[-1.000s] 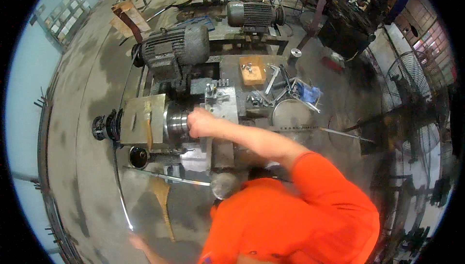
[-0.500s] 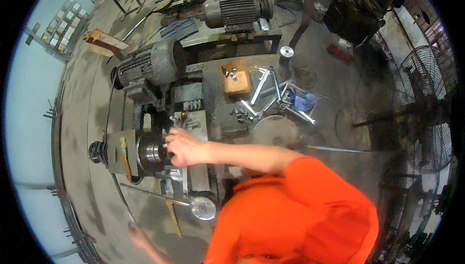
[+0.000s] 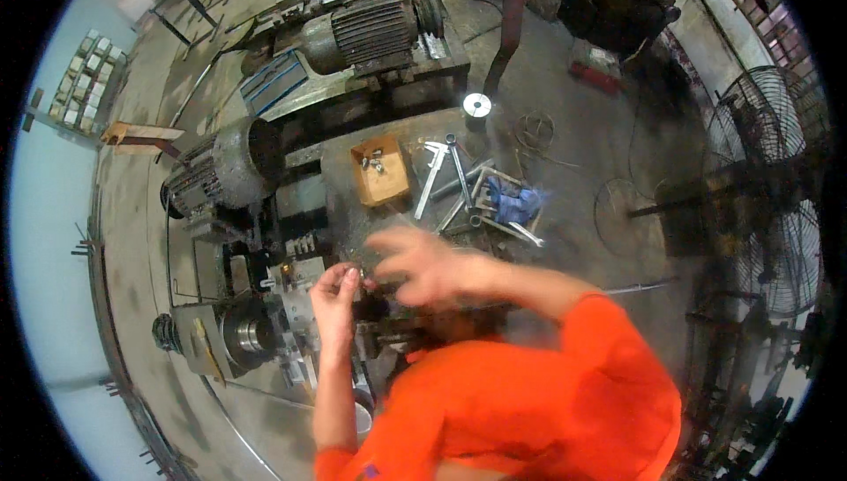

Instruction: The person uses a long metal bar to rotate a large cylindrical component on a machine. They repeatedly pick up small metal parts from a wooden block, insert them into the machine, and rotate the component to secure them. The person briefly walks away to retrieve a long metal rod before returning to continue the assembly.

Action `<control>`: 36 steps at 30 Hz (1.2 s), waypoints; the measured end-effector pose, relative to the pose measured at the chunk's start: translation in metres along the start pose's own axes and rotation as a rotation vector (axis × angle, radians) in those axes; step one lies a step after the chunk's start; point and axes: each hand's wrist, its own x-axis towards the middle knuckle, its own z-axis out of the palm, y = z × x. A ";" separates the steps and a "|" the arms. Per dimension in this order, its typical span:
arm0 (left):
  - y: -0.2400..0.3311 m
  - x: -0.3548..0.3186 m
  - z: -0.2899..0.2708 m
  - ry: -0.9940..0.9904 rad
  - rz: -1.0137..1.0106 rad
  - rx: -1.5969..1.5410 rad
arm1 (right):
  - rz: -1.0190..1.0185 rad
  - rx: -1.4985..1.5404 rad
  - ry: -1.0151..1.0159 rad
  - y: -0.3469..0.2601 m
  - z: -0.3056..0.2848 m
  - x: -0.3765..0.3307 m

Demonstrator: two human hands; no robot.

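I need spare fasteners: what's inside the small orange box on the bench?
The orange box holds a few small metal pieces near its far end; the rest shows bare bottom. Their kind is too small to tell.

Both hands — left hand (image 3: 336,297), right hand (image 3: 422,262) — above lathe (image 3: 256,322).

The left hand (image 3: 335,300) is raised on an upright bare forearm, fingertips pinched together. The right hand (image 3: 423,262), motion-blurred, is held just beside it, fingers loosely spread, the orange-sleeved arm bent across.
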 end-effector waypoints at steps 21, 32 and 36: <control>-0.021 0.015 0.023 0.001 -0.318 -0.253 | 1.167 -0.616 -0.436 0.312 -0.055 -0.068; -0.011 0.015 0.032 -0.080 -0.372 -0.406 | 1.092 -0.578 -0.199 0.350 -0.072 -0.119; -0.004 0.000 0.022 -0.015 -0.388 -0.511 | 0.847 -0.032 0.270 0.248 -0.082 -0.076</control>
